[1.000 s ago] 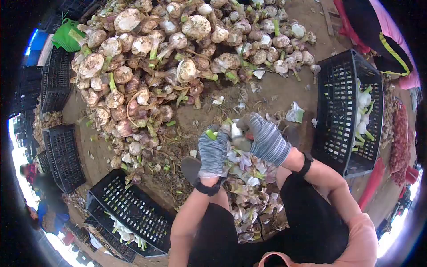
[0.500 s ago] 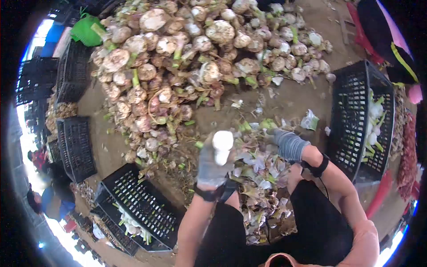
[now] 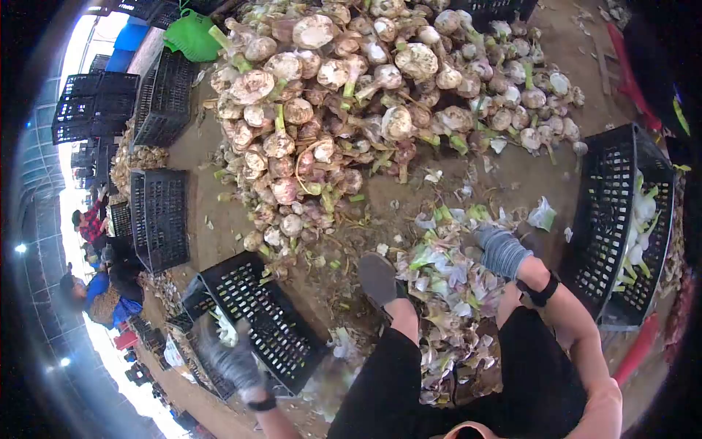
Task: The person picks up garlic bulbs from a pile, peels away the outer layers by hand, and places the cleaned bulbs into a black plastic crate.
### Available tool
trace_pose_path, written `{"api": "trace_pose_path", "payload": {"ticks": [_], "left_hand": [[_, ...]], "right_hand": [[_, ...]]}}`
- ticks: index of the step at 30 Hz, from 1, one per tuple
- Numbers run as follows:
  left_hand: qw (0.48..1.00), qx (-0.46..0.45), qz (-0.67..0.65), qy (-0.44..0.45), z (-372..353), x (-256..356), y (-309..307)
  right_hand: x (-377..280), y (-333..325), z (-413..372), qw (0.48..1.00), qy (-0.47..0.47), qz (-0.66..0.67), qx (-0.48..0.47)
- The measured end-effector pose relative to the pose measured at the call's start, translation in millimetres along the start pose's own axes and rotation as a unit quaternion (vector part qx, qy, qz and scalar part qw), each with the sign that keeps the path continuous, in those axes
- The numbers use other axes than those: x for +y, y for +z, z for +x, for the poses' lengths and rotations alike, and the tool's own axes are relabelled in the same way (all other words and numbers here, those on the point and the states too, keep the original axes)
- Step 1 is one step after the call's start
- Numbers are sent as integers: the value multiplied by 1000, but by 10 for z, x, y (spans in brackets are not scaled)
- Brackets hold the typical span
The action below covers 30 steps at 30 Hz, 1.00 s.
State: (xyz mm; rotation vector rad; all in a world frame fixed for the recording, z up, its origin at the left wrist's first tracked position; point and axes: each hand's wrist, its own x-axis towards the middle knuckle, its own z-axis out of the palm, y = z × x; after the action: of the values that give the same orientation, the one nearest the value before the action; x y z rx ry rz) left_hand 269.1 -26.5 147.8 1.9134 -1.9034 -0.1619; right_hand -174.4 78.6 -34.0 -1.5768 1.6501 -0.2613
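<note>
My left hand (image 3: 232, 360), in a grey glove, is smeared by motion over the dark plastic crate (image 3: 259, 322) at lower left. White peeled garlic (image 3: 225, 328) shows right by its fingers. My right hand (image 3: 503, 250), gloved in grey with a black wrist strap, is held close over a heap of garlic skins (image 3: 453, 293) by my right leg. Its fingers are curled in, and what they hold is hidden. In front lies a large pile of unpeeled garlic bulbs (image 3: 395, 121) with roots and cut stems.
A second black crate (image 3: 603, 219) on the right holds peeled garlic with green stems. More crates (image 3: 159, 219) stand along the left, near a green net bag (image 3: 191, 35). People (image 3: 91, 223) sit further off at left. My shoe (image 3: 380, 278) is beside the skins.
My left hand has swung from the middle, where it held a white peeled bulb, down left to the crate. My right hand stays over the skins. The view has shifted left.
</note>
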Motion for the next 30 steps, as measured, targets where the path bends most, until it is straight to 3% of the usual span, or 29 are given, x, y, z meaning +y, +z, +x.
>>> {"api": "trace_pose_path", "payload": {"ticks": [1, 2, 3, 9, 11, 12, 13, 14, 16, 19, 21, 23, 25, 28, 30], "left_hand": [[1000, 0, 26, -5, -28, 161, 273], [991, -119, 61, -20, 68, 505, 449], [987, -136, 43, 77, 119, 488, 819], [952, -211, 172, 138, 497, 132, 2569], [951, -150, 238, 131, 468, 224, 2758], [964, -121, 168, 167, 465, 173, 2779], [973, -123, 125, 148, 476, 282, 2705], [981, -151, -121, 28, 443, 373, 2679], [976, -135, -160, 58, 237, 657, 2449], [873, -323, -359, -68, -7, 894, 2393], [753, -433, -471, -153, -164, 1004, 2391], [709, -486, -498, -112, -315, 1322, 2301], [752, -482, -446, 54, -441, 1763, 2122], [702, -541, -464, -1, -521, 1897, 2226], [690, -518, -505, -23, -599, 1896, 2295]], "right_hand": [[18, 17, 3, 1000, 11, 2, -11], [70, 83, 18, 1000, -21, 1, -1], [54, 78, 21, 1000, -21, -4, -2], [0, 141, 45, 999, -37, -32, -19], [-76, 140, 86, 999, -47, 12, -23], [-112, 94, 107, 997, -47, 2, -59], [-128, 104, 143, 996, -52, 39, -57], [-122, 141, 165, 994, -57, 78, -55], [-206, 151, 169, 982, -67, 178, -16], [-438, -21, 249, 956, -103, 252, 110], [-565, -222, 252, 957, -57, 274, 76], [-634, -299, 230, 956, -26, 283, 70], [-646, -322, 194, 955, -11, 281, 93], [-423, -143, 243, 914, 1, 386, 128], [-347, -139, 219, 872, 13, 476, 114]]}}
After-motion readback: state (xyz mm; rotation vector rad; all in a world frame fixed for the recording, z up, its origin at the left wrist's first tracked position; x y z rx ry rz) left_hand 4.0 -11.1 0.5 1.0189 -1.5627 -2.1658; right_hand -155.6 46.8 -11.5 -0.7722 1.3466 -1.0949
